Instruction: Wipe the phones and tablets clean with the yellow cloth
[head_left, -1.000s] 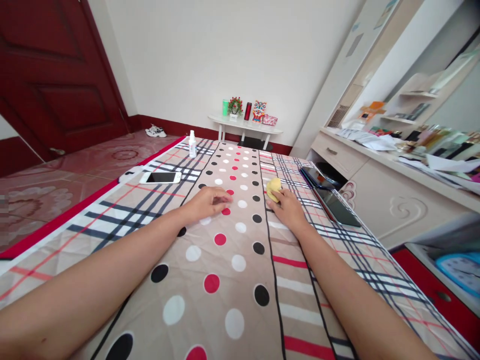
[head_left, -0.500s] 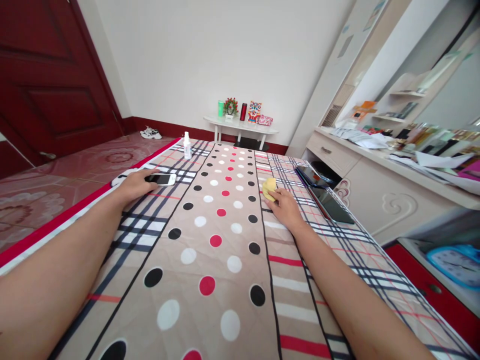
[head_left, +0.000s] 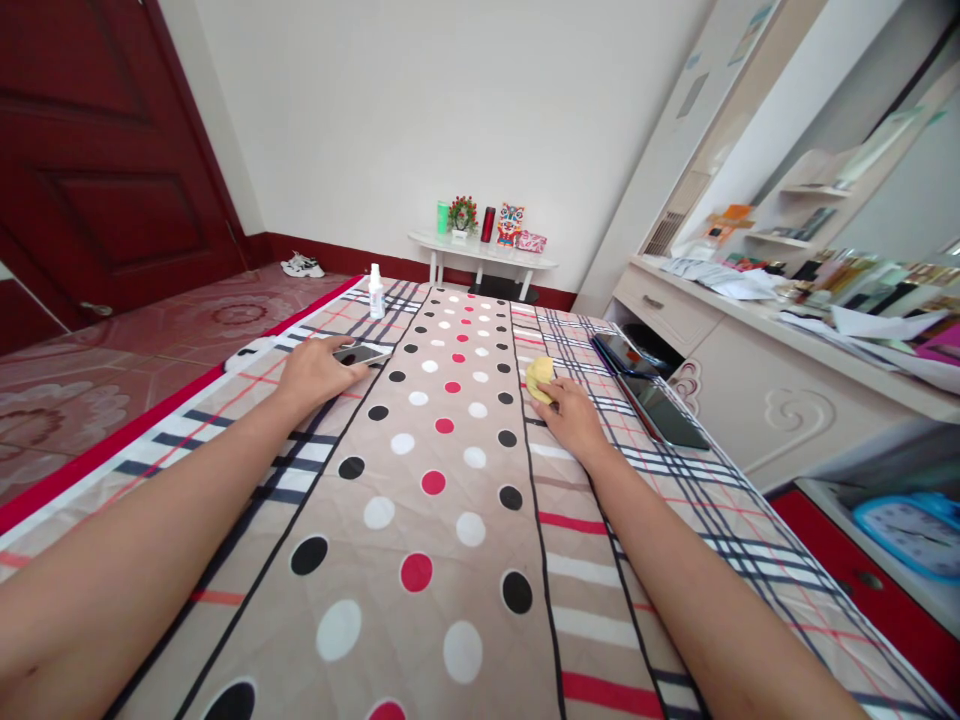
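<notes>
Left arm: reaches forward from the lower left, the forearm slanting inward over the bedspread (head_left: 465, 500).
Left hand (head_left: 319, 372): back up, thumb on the near side, fingers on the far side, closed narrowly around one end of the phone (head_left: 364, 354).
Phone: in the left hand, tilted, between the bedspread's red left edge and the dotted middle band; whether it clears the fabric, I cannot tell.
Right arm: reaches forward from the lower right, nearly straight.
Right hand (head_left: 574, 418): low over the bedspread, fingertips pinching the yellow cloth (head_left: 540, 378).
Yellow cloth: bunched, just right of the dotted band, toward the bedspread's far edge.
White bottle (head_left: 376, 297): upright near the far left corner; contents not visible.
Dark tablets (head_left: 669, 412): two, screens up, along the right edge.
Small pot (head_left: 459, 233): white, on the side table (head_left: 420, 239), holding a red-dotted plant (head_left: 463, 212).
Green container (head_left: 442, 217): upright toward the table's left end; inside not visible.
</notes>
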